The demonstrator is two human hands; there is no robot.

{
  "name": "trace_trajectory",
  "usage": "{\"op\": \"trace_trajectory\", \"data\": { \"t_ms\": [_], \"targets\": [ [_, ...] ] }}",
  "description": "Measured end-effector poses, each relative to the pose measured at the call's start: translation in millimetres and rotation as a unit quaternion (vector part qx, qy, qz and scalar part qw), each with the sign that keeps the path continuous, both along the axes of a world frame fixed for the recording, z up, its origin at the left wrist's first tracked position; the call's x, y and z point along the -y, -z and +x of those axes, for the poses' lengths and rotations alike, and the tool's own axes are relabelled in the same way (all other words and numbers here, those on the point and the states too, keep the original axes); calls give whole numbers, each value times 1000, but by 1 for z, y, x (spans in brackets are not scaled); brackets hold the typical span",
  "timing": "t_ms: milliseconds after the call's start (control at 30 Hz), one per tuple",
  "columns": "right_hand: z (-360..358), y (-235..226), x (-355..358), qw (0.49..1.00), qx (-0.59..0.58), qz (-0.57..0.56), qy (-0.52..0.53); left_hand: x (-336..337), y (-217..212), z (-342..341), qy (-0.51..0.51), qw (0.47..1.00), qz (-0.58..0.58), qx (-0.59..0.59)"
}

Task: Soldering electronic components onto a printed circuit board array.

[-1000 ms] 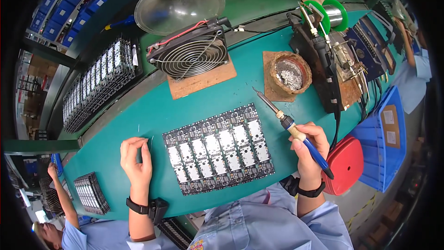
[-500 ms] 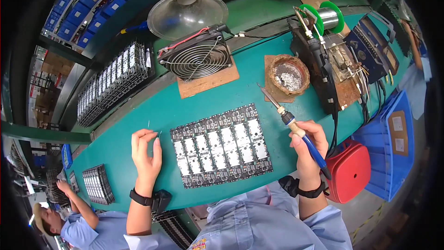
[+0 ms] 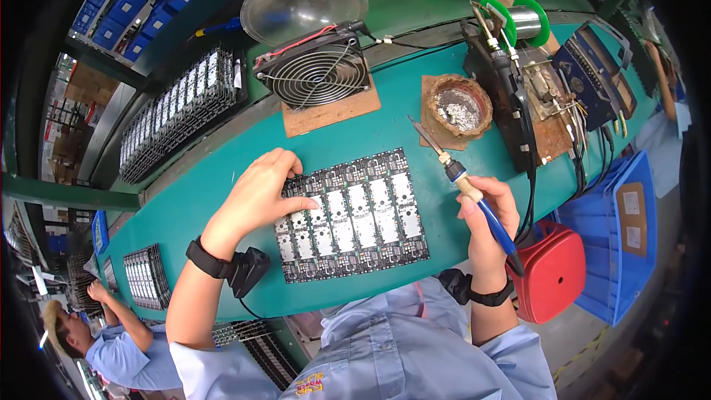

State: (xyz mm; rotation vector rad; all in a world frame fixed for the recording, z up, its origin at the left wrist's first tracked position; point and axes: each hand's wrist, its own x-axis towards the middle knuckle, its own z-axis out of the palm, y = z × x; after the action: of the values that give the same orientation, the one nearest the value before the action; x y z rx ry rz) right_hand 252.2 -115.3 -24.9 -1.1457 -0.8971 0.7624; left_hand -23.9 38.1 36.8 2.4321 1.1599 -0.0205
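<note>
Circuit panel (image 3: 352,224), upper-left corner under parted left grip (image 3: 255,194), right grip (image 3: 483,243) beside, clasping soldering iron (image 3: 468,187)

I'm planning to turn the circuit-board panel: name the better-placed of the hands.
Likely the left hand: it overlaps the panel and shows no tool, whereas the right hand holds the soldering iron.

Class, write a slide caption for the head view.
Left hand at the upper-left corner of a board, right hand holding a soldering iron, fan beyond.
</note>
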Motion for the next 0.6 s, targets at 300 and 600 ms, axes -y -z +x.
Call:
{"op": "trace_trajectory", "data": {
  "t_ms": [300,600],
  "targets": [
    [0,-1,0,1000,-4,-2,14,7,-18,-2,-21,1000,-14,5],
    [-3,-2,2,999,-4,-14,30,15,-21,-4,6,998,52,35]
  ]
}}
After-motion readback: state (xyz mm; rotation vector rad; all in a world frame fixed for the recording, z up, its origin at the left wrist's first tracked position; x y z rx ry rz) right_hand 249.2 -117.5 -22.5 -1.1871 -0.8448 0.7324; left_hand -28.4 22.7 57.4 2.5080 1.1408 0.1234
